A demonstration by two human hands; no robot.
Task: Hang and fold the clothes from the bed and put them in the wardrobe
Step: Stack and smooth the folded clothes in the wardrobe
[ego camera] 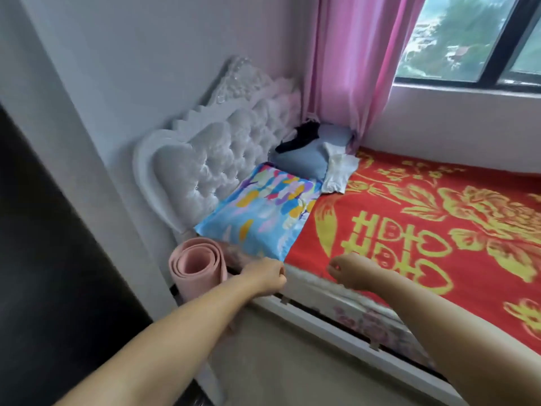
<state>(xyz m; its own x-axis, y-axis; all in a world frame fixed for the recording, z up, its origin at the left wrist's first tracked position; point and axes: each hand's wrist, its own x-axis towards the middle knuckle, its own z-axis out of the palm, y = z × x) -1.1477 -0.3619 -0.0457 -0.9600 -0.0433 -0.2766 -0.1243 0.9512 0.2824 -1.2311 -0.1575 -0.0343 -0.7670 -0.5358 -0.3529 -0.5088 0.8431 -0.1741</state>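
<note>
A black garment (301, 136) and a white garment (338, 171) lie crumpled on a pale blue pillow (304, 161) at the head of the bed, near the curtain. Both my arms stretch toward the bed's near edge. My left hand (265, 275) has its fingers curled right at the near corner of a colourful blue pillow (263, 215); I cannot tell whether it pinches that corner. My right hand (349, 272) hovers over the edge of the red and gold blanket (409, 230), its fingers curled with nothing in them. Both garments are far from my hands.
A white tufted headboard (210, 162) stands to the left. A rolled pink mat (196, 268) leans between headboard and bed frame. A pink curtain (351, 68) hangs by the window (468, 39). A dark panel (44, 259) fills the left side. The white bed rail (336, 323) runs below my arms.
</note>
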